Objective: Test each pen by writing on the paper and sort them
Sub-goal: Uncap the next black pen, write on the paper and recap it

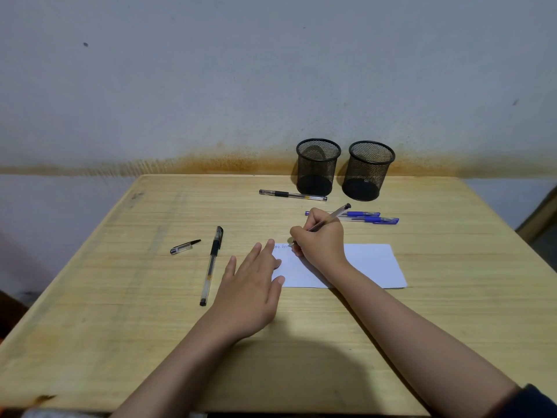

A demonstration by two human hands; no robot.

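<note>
My right hand [321,238] grips a clear black-ended pen [334,215] with its tip on the upper left of the white paper [370,267], beside faint writing [281,246]. My left hand [251,282] lies flat, its straight fingers pressing the paper's left edge. A pen cap [184,247] lies loose at the left. A capped black pen [212,264] lies beside it. Another black pen [292,194] lies in front of two empty black mesh cups [318,166] [368,170]. Two blue pens [366,216] lie behind my right hand.
The wooden table [120,312] stands against a grey stained wall. Its left and right edges fall away to the floor. The mesh cups stand at the far edge, right of centre.
</note>
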